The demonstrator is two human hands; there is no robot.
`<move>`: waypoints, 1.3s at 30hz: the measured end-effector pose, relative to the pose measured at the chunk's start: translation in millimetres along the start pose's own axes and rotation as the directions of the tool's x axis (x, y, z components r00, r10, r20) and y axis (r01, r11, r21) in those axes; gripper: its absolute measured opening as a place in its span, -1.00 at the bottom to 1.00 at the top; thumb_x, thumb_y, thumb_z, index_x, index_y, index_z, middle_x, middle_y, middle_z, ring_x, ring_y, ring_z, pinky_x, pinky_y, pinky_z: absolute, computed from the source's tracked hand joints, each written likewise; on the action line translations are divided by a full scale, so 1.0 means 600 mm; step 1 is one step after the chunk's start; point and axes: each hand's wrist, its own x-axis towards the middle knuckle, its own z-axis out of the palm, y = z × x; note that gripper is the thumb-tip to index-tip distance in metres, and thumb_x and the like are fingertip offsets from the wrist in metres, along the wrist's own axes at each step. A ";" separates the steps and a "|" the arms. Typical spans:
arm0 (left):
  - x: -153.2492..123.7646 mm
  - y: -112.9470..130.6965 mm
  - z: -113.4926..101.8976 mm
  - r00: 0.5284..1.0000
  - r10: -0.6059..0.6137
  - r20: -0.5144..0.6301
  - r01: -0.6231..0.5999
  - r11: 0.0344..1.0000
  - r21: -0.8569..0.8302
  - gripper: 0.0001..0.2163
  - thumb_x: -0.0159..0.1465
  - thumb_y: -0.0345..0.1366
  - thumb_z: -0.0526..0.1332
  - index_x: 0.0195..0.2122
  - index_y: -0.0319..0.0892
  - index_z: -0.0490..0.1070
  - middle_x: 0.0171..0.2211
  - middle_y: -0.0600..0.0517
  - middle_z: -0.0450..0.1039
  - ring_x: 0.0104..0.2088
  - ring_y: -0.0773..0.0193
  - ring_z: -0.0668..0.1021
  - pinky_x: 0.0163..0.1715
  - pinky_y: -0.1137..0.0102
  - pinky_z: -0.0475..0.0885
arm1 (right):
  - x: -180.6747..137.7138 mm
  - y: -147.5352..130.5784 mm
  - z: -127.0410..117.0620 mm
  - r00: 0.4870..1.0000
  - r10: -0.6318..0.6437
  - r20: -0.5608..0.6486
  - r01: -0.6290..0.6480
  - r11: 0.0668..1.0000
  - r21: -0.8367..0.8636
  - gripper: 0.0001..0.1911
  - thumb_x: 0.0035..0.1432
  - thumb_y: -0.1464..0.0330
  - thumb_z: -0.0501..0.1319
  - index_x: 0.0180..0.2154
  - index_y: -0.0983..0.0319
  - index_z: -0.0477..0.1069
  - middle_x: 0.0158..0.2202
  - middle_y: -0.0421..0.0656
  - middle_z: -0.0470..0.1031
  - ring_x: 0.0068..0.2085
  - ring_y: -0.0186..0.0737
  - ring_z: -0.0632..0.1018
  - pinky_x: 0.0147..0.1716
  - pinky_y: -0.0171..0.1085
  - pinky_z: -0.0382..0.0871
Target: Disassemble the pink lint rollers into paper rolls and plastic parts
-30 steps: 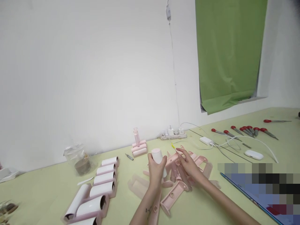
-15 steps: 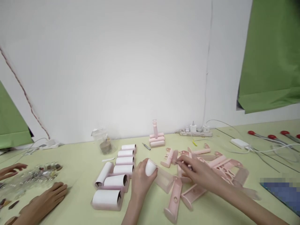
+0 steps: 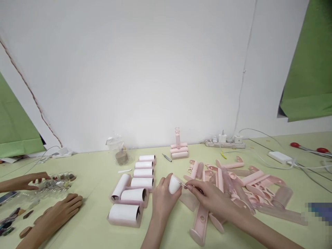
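My left hand (image 3: 164,195) is closed around a white roll (image 3: 174,185), tilted with one end toward my right hand. My right hand (image 3: 207,192) pinches a thin metal-tipped tool (image 3: 183,184), whose tip reaches the rim of the roll; its exact kind I cannot make out. Left of my hands lie several white rolls (image 3: 123,213) with dark hollow ends, set in pinkish translucent covers. Pink plastic parts (image 3: 200,223) and clear covers (image 3: 282,197) lie heaped under and beyond my right hand.
At the back stand stacked pink rollers (image 3: 179,155), a bag (image 3: 120,155), a pen-like tool (image 3: 166,157) and a power strip (image 3: 225,144). Cables and a white adapter (image 3: 279,157) lie right. Another person's hands (image 3: 61,211) are at the left, by small clear items.
My right hand has left the pink parts and come to the white roll, bringing the thin tool to its rim. My left hand still holds the roll. The view has shifted slightly.
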 end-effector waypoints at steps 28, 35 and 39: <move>-0.005 0.004 -0.066 0.954 0.001 0.299 0.006 1.000 -0.023 -0.83 -0.02 -0.25 0.20 -0.36 -0.02 0.43 -0.45 0.06 0.44 -0.43 0.17 0.47 -0.52 0.44 0.19 | -0.007 0.009 -0.015 0.986 0.155 0.066 -0.147 0.982 -0.117 -0.76 0.17 0.37 -0.04 -0.47 0.25 0.32 -0.53 -0.19 0.33 -0.48 -0.26 0.35 -0.57 -0.39 0.02; 0.026 -0.002 -0.055 0.986 0.071 0.148 -0.007 0.920 -0.393 -0.72 0.08 -0.22 0.13 -0.16 -0.10 0.28 -0.25 0.00 0.38 -0.24 0.16 0.43 -0.26 0.33 0.31 | 0.022 -0.011 -0.076 0.993 -0.010 -0.116 0.045 0.952 0.303 -0.69 0.19 0.11 -0.03 -0.31 0.24 0.19 -0.42 -0.20 0.28 -0.42 -0.31 0.40 -0.44 -0.37 0.27; 0.051 0.030 -0.040 0.984 0.170 0.057 -0.118 0.855 -0.505 -0.71 0.07 -0.26 0.16 -0.16 -0.13 0.26 -0.20 0.01 0.32 -0.14 0.21 0.38 -0.13 0.35 0.27 | 0.046 -0.041 -0.109 0.899 -0.089 -0.428 0.290 0.854 0.432 -0.66 0.08 0.11 0.16 -0.35 0.26 0.19 -0.42 -0.19 0.31 -0.34 -0.29 0.41 -0.34 -0.37 0.32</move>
